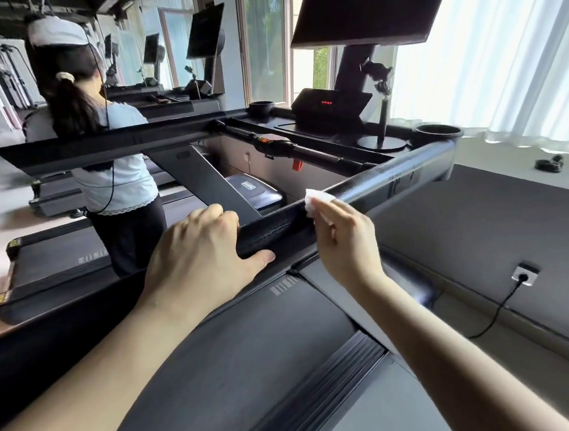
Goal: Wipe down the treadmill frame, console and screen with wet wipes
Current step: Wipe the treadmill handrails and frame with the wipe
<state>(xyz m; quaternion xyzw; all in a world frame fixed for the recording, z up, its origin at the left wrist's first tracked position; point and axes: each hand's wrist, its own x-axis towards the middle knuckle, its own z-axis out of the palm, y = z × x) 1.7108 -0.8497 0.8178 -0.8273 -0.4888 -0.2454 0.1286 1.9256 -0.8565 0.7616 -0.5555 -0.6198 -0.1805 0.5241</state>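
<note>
Gripping the rail (393, 175) with your left hand (200, 253), dead centre of the frame: fingers curled over the top, thumb stretched along the near edge below, forearm coming in from the lower left. Your right hand (344, 241) sits just to the right of it with the wrist bent. Its fingertips pinch a small white wipe (318, 200) and press it onto the top of that same rail. The hands are near each other but not touching.

Containers: there are two round black cup holders on the deck. One (261, 109) is at upper centre. The other (437, 133) is at the right, where the rail meets the deck. Both are dark inside, so I can't tell what's in them.

The rail is matte black, with a rough textured patch between your hands. Past the wipe, toward the right, it turns shinier and has some glare on it. The console (330, 108) is a slanted black panel at upper centre-right showing a short row of red lights. The screen (368, 5) hangs dark above it at the top of the frame. A stand (383, 117) with a round base is on the deck between the console and the right cup holder.

At the left of the frame, a person (105, 145) in a pale blue top stands on the next treadmill, back to you. A socket (524, 275) with a black cord plugged in sits at lower right.
</note>
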